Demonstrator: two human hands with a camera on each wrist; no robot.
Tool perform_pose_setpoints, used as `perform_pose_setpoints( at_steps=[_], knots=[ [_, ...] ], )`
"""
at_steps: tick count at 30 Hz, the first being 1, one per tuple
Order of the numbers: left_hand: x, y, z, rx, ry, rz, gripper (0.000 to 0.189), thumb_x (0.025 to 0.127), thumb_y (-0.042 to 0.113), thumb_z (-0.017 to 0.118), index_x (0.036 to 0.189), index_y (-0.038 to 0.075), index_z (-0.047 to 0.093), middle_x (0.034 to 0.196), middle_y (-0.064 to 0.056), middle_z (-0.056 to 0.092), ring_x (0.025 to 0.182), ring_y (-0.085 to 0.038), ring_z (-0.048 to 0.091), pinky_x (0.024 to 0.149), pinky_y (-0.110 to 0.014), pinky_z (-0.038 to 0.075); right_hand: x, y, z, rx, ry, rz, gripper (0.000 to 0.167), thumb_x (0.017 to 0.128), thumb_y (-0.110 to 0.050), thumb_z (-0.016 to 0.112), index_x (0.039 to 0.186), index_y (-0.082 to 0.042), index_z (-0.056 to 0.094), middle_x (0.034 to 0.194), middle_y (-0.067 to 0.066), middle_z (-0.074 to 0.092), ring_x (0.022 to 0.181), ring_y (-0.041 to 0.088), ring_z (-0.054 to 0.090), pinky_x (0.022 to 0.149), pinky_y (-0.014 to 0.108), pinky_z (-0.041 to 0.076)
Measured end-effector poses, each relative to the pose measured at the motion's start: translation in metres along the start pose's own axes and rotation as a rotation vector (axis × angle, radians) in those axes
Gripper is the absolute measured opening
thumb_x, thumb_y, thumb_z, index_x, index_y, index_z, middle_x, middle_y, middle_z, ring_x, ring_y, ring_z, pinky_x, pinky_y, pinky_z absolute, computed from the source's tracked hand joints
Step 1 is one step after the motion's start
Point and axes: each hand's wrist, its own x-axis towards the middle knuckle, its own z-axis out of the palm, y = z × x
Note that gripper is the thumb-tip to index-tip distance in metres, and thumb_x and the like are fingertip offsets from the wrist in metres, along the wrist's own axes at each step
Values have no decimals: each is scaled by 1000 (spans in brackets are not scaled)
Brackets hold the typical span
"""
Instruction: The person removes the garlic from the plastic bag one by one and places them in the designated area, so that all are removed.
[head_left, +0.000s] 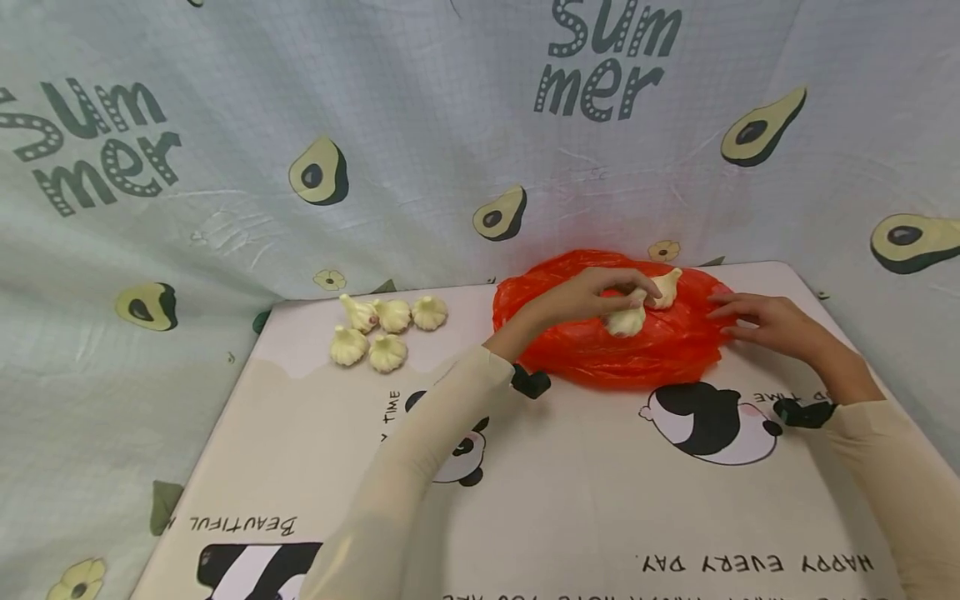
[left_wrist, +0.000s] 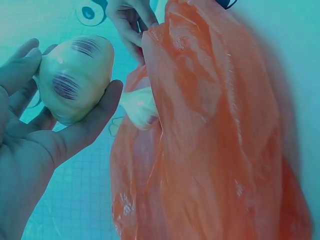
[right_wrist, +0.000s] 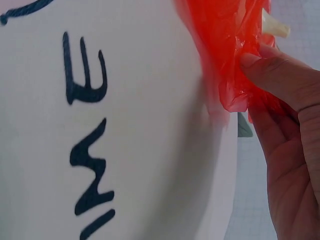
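Observation:
My left hand (head_left: 588, 293) holds a garlic bulb (head_left: 626, 322) over the red plastic bag (head_left: 615, 367), near the bag's middle. In the left wrist view, thumb and fingers wrap round this pale garlic bulb (left_wrist: 75, 80) with purple streaks. A second bulb (head_left: 665, 289) shows at the bag just beyond that hand; in the left wrist view red plastic partly covers it. My right hand (head_left: 780, 323) is at the bag's right edge. Seen from the right wrist, its thumb and fingers pinch the thin red plastic (right_wrist: 235, 75).
Several more garlic bulbs (head_left: 387, 353) stand grouped at the table's far left. The table (head_left: 570, 500) has a pale cover with panda prints and lettering. Right behind its far edge hangs a curtain (head_left: 420, 167) with avocado prints.

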Motion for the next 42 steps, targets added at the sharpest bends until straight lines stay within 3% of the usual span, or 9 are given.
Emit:
perform_pose_setpoints(
  at_steps=[3, 9, 11, 15, 17, 21, 25, 32, 42],
  knots=[
    [-11, 1, -2, 7, 27, -8, 28, 102, 13, 62, 128, 6, 66, 123, -4, 67, 103, -12, 58, 82, -28, 55, -1, 1, 0, -18, 13, -8, 32, 83, 2, 80, 114, -4, 75, 134, 26, 61, 121, 48, 57, 90, 49, 51],
    [-28, 1, -5, 9, 37, 2, 24, 101, 11, 62, 125, 9, 69, 118, -1, 69, 110, -10, 58, 93, -27, 53, -4, 3, 0, -34, 35, -26, 32, 81, 2, 81, 111, -5, 77, 131, 24, 64, 117, 46, 60, 89, 13, 46],
    [-32, 1, -6, 16, 41, 18, 23, 101, 9, 62, 122, 8, 70, 117, -1, 70, 112, -9, 58, 99, -26, 50, -5, 3, 0, -30, 33, -21, 31, 81, 2, 81, 111, -5, 77, 131, 25, 64, 117, 46, 60, 89, 17, 49],
    [-41, 1, -9, 34, 58, 64, 21, 100, 6, 62, 119, 6, 71, 116, -3, 71, 113, -8, 60, 104, -30, 48, -4, 2, 0, -26, 23, -12, 32, 81, 2, 81, 112, -5, 76, 132, 26, 63, 118, 47, 59, 88, 43, 54],
    [-46, 1, -10, 43, 65, 83, 20, 100, 5, 62, 118, 5, 71, 115, -4, 71, 112, -8, 60, 103, -31, 49, -4, 2, -1, -29, 21, -11, 32, 82, 2, 81, 113, -5, 76, 132, 26, 63, 118, 47, 59, 87, 47, 54],
    [-56, 3, -13, 54, 75, 74, 20, 100, 5, 62, 118, 5, 71, 114, -3, 72, 112, -8, 61, 102, -30, 49, -5, 3, -2, -35, 26, -17, 32, 81, 1, 82, 112, -6, 77, 131, 25, 64, 117, 46, 60, 88, 26, 55],
    [-66, 3, -15, 66, 95, 47, 20, 100, 5, 62, 117, 7, 72, 113, -1, 72, 110, -7, 61, 100, -30, 50, -6, 4, -2, -27, 32, -23, 32, 81, 0, 82, 112, -6, 77, 131, 24, 64, 117, 46, 60, 86, 7, 42],
    [-80, 0, -17, 63, 138, 33, 19, 100, 5, 63, 116, 8, 73, 111, 0, 73, 110, -9, 62, 99, -31, 51, -6, 3, -1, -19, 40, -31, 32, 81, 1, 82, 112, -6, 77, 131, 25, 64, 117, 46, 60, 86, 2, 34],
    [-99, -5, -21, 65, 159, 53, 19, 100, 4, 63, 115, 7, 74, 111, -1, 73, 107, -11, 63, 93, -29, 53, -5, 3, 2, -19, 43, -32, 32, 80, 2, 82, 111, -5, 77, 132, 25, 63, 119, 47, 58, 88, 6, 37]
  ],
)
